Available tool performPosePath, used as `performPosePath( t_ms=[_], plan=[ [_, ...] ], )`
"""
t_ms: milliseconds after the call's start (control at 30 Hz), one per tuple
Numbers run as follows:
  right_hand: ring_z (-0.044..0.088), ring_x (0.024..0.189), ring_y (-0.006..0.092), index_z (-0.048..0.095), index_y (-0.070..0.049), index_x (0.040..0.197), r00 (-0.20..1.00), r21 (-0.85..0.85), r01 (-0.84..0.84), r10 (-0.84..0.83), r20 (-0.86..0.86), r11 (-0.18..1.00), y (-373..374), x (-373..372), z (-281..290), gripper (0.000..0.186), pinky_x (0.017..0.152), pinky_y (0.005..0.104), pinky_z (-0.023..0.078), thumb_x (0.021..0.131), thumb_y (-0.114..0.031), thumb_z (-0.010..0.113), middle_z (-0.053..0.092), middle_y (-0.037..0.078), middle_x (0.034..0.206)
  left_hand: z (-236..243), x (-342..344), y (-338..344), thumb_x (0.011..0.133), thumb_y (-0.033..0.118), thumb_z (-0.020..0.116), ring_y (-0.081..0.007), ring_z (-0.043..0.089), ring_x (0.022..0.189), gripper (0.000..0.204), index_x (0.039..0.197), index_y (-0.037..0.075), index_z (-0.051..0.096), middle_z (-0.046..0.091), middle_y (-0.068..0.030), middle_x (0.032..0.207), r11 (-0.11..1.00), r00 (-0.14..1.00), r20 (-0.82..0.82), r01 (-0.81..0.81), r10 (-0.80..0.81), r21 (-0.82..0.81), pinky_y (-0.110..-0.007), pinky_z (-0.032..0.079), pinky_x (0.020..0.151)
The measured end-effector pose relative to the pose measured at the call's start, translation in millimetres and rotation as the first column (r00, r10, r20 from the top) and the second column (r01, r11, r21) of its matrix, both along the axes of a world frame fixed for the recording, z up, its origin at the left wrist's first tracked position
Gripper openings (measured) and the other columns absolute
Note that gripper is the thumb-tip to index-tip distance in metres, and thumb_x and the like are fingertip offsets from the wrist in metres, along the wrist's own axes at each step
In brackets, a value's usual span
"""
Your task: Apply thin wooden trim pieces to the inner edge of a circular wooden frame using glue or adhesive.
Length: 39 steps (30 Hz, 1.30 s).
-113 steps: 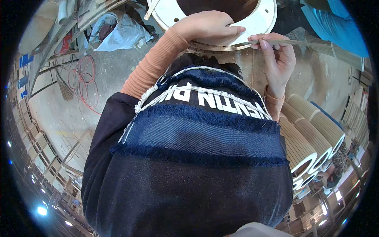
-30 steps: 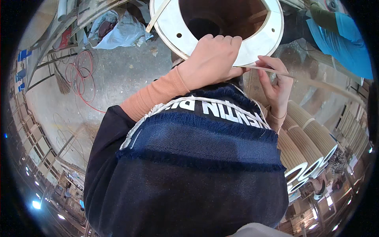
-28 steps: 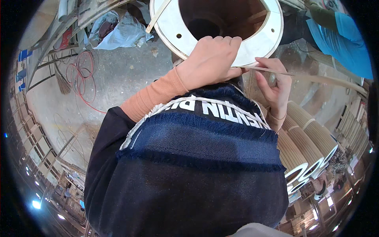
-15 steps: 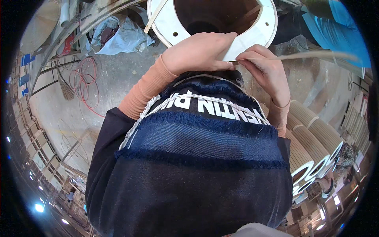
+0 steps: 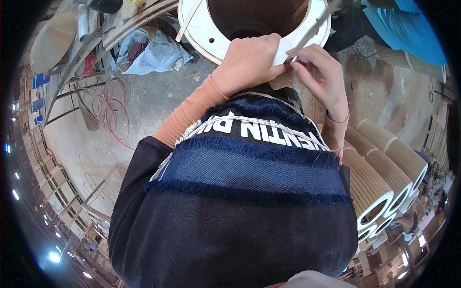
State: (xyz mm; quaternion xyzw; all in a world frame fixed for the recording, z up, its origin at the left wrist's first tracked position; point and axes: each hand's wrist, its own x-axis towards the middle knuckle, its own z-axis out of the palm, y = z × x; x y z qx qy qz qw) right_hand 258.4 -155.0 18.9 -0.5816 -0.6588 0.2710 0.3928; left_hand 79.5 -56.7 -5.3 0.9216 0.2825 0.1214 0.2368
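Observation:
In front of me is a white ring-shaped board (image 5: 207,30) with a wide round opening and small drilled holes, forming the end of a hollow, dark-insided cylinder. My left hand (image 5: 252,61) is closed over its near rim, thumb pointing right. Just right of that thumb, my right hand (image 5: 321,76) has its fingers bent around the lower end of a thin, flexible strip (image 5: 313,30). The strip slants up and away across the board's right side, blurred at its far end. My left palm hides part of the near rim.
A pale wooden slat (image 5: 188,20) lies across the ring's left side. Slatted cylinders (image 5: 365,180) are stacked at my right. Left are a plastic bag (image 5: 156,53), a coiled red hose (image 5: 111,103) and a broom (image 5: 87,115). Blue sheeting (image 5: 408,33) hangs far right.
The strip has swung from pointing right to pointing up and away over the ring. My right hand has shifted slightly forward and left, its fingers changing position; my left hand stays on the rim.

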Motion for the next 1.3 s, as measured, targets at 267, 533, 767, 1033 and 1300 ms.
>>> performPosePath(
  t_ms=[267,533,767,1033,1300],
  plan=[
    [0.063,0.073,0.0291,0.070,-0.004,0.102,0.965,0.016,-0.209,0.204,0.166,0.978,28.6,6.0,5.0,0.018,0.067,0.0345,0.050,0.088,-0.014,0.071,0.063,0.012,0.085,-6.3,-0.4,3.0,0.081,0.037,0.069,-0.0342,0.069,0.077,0.039,0.094,0.002,0.057,0.069,-0.0157,0.087,0.997,0.999,0.032,0.005,-0.007,0.072,-0.044,0.055,0.065],
    [0.064,0.073,0.0274,0.069,-0.001,0.103,0.957,-0.009,-0.267,0.266,0.118,0.964,55.6,12.8,-11.0,0.020,0.067,0.0342,0.050,0.088,-0.015,0.071,0.065,0.012,0.084,-2.8,1.5,10.2,0.085,0.042,0.068,-0.0348,0.070,0.076,0.044,0.106,0.004,0.062,0.070,-0.0178,0.085,0.999,0.999,-0.035,-0.033,0.032,-0.016,-0.044,0.055,0.066],
    [0.054,0.065,0.0150,0.070,-0.001,0.100,0.962,-0.062,-0.274,0.273,-0.027,0.960,45.5,17.7,-11.1,0.019,0.060,0.0283,0.044,0.089,-0.016,0.072,0.062,0.007,0.079,5.0,-9.6,26.5,0.081,0.050,0.075,-0.0344,0.070,0.084,0.062,0.123,0.006,0.060,0.071,-0.0175,0.097,0.963,0.979,0.013,0.201,-0.202,-0.180,-0.039,0.055,0.073],
    [0.069,0.077,0.0138,0.073,0.000,0.100,0.989,-0.150,-0.089,0.070,-0.129,0.985,-8.0,0.3,1.3,0.013,0.068,0.0254,0.054,0.088,-0.005,0.070,0.071,0.009,0.090,-5.0,-11.6,27.3,0.067,0.057,0.081,-0.0371,0.068,0.089,0.082,0.124,0.003,0.058,0.070,-0.0191,0.095,0.970,0.985,0.063,0.168,-0.160,-0.176,-0.042,0.054,0.078],
    [0.070,0.086,0.0158,0.073,-0.002,0.106,0.950,0.050,0.062,-0.043,-0.311,0.997,-38.8,-12.9,-39.2,0.022,0.073,0.0262,0.056,0.084,-0.001,0.075,0.073,0.011,0.098,3.4,-5.3,47.1,0.070,0.053,0.084,-0.0324,0.068,0.101,0.091,0.132,-0.005,0.052,0.067,-0.0233,0.112,0.913,0.966,-0.060,0.218,-0.253,-0.346,-0.035,0.053,0.086]
  ],
)
